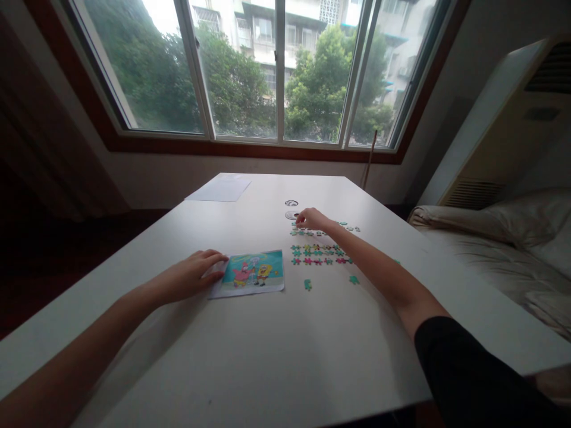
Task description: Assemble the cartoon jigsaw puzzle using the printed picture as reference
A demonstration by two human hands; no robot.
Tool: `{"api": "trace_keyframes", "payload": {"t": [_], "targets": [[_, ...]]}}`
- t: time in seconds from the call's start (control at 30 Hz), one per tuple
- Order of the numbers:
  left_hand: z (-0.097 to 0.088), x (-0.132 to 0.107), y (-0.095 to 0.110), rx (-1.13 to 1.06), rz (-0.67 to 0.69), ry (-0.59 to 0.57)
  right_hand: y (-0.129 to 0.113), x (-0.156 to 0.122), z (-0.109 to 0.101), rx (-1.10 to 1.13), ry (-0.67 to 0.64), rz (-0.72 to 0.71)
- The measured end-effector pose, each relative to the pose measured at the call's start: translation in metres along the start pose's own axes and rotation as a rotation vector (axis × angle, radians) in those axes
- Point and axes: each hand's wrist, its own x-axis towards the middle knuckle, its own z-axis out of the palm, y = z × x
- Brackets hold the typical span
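Observation:
My left hand lies on the left edge of a printed cartoon picture, fingers stretched out and thumb apart. The sheet shows a pink starfish and a yellow sponge figure on turquoise. To its right, jigsaw pieces lie in several rows, mostly green with some pink and yellow. My right hand reaches over the far rows with its fingers bent down and pinched at a small green jigsaw piece at the left end. My right hand and forearm hide part of the rows.
Two loose pieces lie nearer me, a green piece and another green piece. Two round black-and-white discs, the farther disc and the nearer disc, are beyond the rows. White paper lies at the table's far left. A sofa stands right.

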Motion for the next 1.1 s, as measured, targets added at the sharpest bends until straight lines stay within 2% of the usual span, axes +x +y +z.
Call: {"api": "trace_keyframes", "payload": {"t": [0.27,0.5,0.6,0.7,0.8,0.87,0.9,1.0,1.1], "targets": [[-0.002,-0.002,0.002,-0.007,-0.017,-0.019,-0.001,0.015,0.01,0.036,-0.079,0.012],[-0.001,-0.002,-0.001,0.021,-0.002,-0.03,-0.008,0.01,0.003,0.113,-0.073,0.031],[-0.001,-0.002,-0.002,0.022,0.004,-0.026,-0.013,-0.001,-0.004,0.174,-0.039,0.008],[-0.003,-0.003,0.0,0.012,0.001,-0.026,-0.02,-0.03,-0.015,0.243,-0.025,-0.051],[-0.003,-0.003,0.002,-0.011,0.0,-0.021,-0.027,-0.08,-0.03,0.308,-0.065,-0.146],[-0.003,-0.003,0.003,-0.028,0.0,-0.015,-0.029,-0.12,-0.041,0.383,-0.172,-0.271],[-0.003,-0.002,0.003,-0.03,-0.004,-0.014,-0.028,-0.139,-0.046,0.413,-0.223,-0.288],[-0.001,-0.002,0.003,-0.004,-0.017,-0.028,-0.022,-0.189,-0.056,0.436,-0.372,-0.243],[0.001,-0.001,0.003,0.029,-0.013,-0.023,-0.012,-0.221,-0.057,0.431,-0.47,-0.175]]}}
